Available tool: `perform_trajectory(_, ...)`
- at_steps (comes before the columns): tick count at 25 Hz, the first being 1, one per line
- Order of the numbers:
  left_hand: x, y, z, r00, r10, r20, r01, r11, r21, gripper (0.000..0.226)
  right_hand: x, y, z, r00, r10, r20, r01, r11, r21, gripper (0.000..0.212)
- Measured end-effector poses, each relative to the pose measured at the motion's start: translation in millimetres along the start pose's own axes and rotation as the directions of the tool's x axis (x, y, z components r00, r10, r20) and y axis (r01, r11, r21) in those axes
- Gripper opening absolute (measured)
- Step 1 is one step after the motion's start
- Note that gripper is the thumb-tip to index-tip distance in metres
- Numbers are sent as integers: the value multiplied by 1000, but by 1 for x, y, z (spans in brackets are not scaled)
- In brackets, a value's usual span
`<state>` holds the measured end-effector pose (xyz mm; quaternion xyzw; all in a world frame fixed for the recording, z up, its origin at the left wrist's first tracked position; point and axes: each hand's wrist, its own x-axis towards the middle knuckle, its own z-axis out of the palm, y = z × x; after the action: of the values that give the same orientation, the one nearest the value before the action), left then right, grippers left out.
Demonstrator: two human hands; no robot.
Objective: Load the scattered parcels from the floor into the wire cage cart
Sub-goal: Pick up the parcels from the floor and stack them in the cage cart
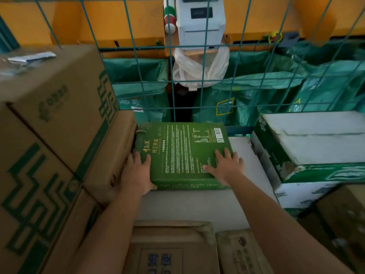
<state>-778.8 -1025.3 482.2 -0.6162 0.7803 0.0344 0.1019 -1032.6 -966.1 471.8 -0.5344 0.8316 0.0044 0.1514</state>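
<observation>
Two bare forearms reach forward and down into the teal wire cage cart, both hands on a flat green printed carton that lies face-up on a pale flat surface inside the cart, close to the far mesh wall. The left hand sits at the carton's near-left corner: its thumb lies on the top face, the palm wraps the corner, and the fingers go down the left side, so it grips the carton's edge. The right hand lies flat on the top face near the right edge, fingers straight and slightly spread, pressing rather than curling round anything.

The left hand's fingertips are hidden between the carton and the stacked brown cardboard boxes with green line patterns that crowd the left side; whether those boxes touch the carton cannot be told. The print on the carton is too small to read. To the right a white and green box is cut off by the frame edge. Near the bottom, two worn brown cartons are partly covered by the forearms and blurred. Beyond the mesh, green sacks and a white device show only in pieces behind the wires.
</observation>
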Motion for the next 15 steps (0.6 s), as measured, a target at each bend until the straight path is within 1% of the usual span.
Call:
perform_trajectory(1,-5,5,-4,1000,-3,-11,4,998,63,109,-4,-5,-2,999,-8,-37,6,999,-49,80)
perform_trajectory(2,-13,11,-9,1000,-10,-13,10,998,66,105,-11,-8,-4,997,-16,-73,12,998,-54,77)
perform_trajectory(3,-21,17,-15,1000,-22,-17,22,1000,19,103,-18,-9,-5,995,-15,-97,13,1000,-28,74)
perform_trajectory(4,-29,21,-20,999,-31,-35,29,998,-59,101,-25,-9,-6,996,6,-93,-3,1000,30,73)
perform_trajectory(6,-48,24,-33,997,-21,-75,9,987,-162,93,-44,-4,-15,997,71,-32,-63,980,190,76)
perform_trajectory(8,-70,22,-51,991,-3,-134,-23,982,-190,83,-66,1,-35,996,93,6,-90,934,345,76)
perform_trajectory(9,-80,19,-58,987,-1,-161,-34,975,-217,79,-78,1,-46,997,80,6,-76,914,399,75)
perform_trajectory(13,-128,17,-94,982,3,-188,-77,919,-388,66,-146,1,-95,1000,20,-16,-9,863,506,67)
perform_trajectory(15,-155,22,-108,979,16,-204,-108,886,-451,57,-186,8,-111,1000,17,-26,2,814,581,60)
